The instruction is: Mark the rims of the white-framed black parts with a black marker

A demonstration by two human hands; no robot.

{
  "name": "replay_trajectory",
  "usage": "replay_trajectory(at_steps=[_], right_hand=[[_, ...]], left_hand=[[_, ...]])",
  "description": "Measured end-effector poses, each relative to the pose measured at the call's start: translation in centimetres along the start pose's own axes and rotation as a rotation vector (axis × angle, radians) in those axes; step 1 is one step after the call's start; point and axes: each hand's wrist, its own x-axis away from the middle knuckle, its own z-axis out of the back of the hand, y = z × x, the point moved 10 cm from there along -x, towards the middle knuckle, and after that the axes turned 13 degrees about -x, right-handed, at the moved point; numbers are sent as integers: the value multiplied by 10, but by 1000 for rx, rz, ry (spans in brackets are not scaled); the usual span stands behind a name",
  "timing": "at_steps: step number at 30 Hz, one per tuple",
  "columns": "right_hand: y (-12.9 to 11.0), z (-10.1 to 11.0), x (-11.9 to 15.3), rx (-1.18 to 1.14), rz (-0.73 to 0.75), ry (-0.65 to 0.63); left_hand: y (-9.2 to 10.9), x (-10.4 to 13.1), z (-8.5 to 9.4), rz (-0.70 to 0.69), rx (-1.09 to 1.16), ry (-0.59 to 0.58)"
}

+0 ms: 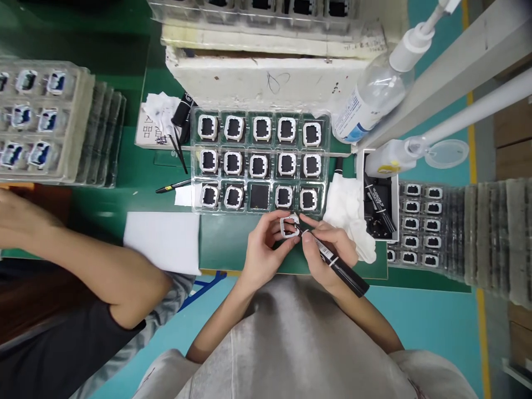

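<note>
My left hand (266, 244) grips a small silver-white watch-case frame (283, 227) between thumb and fingers, just in front of the clear plastic tray (260, 215). In my right hand (328, 249) is a black marker pen (347, 274), held like a pencil. Its tip end meets the right side of the frame; whether it touches cannot be made out. Similar frames with dark inserts, such as the watch-case frame (284, 196), sit in the tray's pockets. One front-row pocket (260, 197) holds no frame.
A white cloth (351, 221) lies right of the tray, beside a white box (394, 210) with markers. A pump bottle (374, 100) stands behind. Tweezers (178, 151) and a pen (172, 186) lie left. Another person's arm (103, 266) reaches in at left, near stacked trays (78, 133).
</note>
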Motion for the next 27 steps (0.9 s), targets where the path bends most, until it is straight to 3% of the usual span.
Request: replay_trajectory(at_steps=[9, 27], right_hand=[[-3, -5, -2, 79, 52, -27], [0, -5, 1, 142, 39, -44]], left_hand=[[-5, 7, 4, -38, -218, 59], [3, 8, 5, -163, -356, 88]])
